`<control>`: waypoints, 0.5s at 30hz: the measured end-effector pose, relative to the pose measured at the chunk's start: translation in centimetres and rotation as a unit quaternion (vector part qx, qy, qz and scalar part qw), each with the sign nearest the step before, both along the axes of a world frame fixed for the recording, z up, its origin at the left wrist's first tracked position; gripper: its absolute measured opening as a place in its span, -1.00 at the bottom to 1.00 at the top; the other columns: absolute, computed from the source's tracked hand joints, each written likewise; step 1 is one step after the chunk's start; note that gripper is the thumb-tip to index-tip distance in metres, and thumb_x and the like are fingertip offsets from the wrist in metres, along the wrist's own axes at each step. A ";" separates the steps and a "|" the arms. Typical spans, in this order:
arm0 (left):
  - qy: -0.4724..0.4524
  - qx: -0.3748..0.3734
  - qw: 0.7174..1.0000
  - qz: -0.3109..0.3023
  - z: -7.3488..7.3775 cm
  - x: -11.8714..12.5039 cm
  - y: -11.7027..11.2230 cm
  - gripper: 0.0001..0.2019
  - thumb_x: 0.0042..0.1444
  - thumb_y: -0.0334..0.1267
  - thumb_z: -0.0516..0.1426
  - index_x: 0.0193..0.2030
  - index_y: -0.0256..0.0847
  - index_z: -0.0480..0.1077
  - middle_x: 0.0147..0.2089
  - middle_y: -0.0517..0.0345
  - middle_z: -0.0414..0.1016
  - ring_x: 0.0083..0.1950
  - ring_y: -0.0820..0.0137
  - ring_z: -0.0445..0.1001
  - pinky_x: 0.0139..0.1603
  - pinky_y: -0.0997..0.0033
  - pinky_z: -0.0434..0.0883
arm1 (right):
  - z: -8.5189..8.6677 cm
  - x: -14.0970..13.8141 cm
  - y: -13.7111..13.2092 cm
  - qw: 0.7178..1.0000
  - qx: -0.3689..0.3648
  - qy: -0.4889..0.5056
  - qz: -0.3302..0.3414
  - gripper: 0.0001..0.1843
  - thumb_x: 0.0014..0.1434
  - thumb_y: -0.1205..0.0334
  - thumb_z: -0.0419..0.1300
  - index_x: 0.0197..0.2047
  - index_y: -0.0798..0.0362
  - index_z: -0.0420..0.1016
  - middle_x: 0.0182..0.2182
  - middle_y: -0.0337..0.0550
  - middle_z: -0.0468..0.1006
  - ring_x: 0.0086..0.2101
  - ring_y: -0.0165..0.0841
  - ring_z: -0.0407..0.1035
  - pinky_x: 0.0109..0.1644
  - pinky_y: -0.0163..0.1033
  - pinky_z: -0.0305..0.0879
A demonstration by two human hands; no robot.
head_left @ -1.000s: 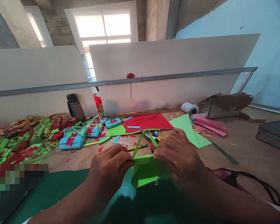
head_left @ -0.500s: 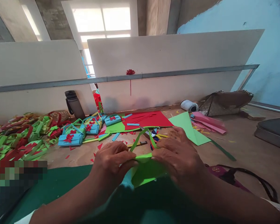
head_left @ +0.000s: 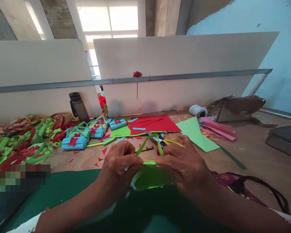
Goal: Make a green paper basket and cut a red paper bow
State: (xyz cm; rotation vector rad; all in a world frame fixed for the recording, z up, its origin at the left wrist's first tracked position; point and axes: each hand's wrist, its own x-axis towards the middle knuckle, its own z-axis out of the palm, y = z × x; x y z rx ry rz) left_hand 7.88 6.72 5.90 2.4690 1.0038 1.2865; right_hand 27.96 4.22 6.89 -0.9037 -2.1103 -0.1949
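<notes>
Between my hands is a small light-green paper bag (head_left: 152,178) with a thin green paper handle (head_left: 149,138) arching up from its top edge. My left hand (head_left: 121,161) pinches the top edge on the left, near one end of the handle. On the right, my right hand (head_left: 181,161) grips the same edge, fingers and thumb pressed together. The hands partly cover the bag's sides. Just beyond them lie scissors (head_left: 172,142) with yellow handles and a cutter knife (head_left: 145,149), partly hidden by the handle and hands.
Several blue paper bags (head_left: 74,142) with red flowers stand at left, beside a heap of green and red paper pieces (head_left: 21,142). A dark bottle (head_left: 79,108) is behind them. Red sheets (head_left: 157,124), a pale-green sheet (head_left: 196,134) and pink paper (head_left: 219,127) lie further back.
Both hands keep their hold on the bag's top edge. The bag's lower part has tilted up slightly, so less of its front shows. The camera view has shifted a little.
</notes>
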 end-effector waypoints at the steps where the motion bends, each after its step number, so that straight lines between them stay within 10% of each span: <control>1: -0.004 -0.007 1.000 -0.006 -0.1 0.0 0.0 -0.87 0.02 -0.44 0.18 -0.46 -0.18 0.53 -0.44 0.19 0.25 -0.38 0.46 0.27 -0.38 0.42 0.23 | 0.0 0.0 0.0 1.000 -0.003 0.006 0.001 -0.85 0.16 0.43 0.13 -0.39 0.02 0.46 -0.51 -0.31 0.36 -0.47 -0.44 0.25 0.03 0.02 -0.03; 15: -0.023 0.006 0.999 -0.028 0.0 0.8 -0.7 -0.78 0.09 -0.44 0.11 -0.49 -0.14 0.50 0.08 0.09 0.32 0.14 0.24 0.22 0.22 0.02 0.06 | -0.4 -0.4 0.1 0.994 -0.096 0.047 0.018 -0.77 0.16 0.39 0.10 -0.51 0.03 0.42 -0.53 -0.30 0.28 -0.44 -0.40 0.19 -0.10 -0.08 0.08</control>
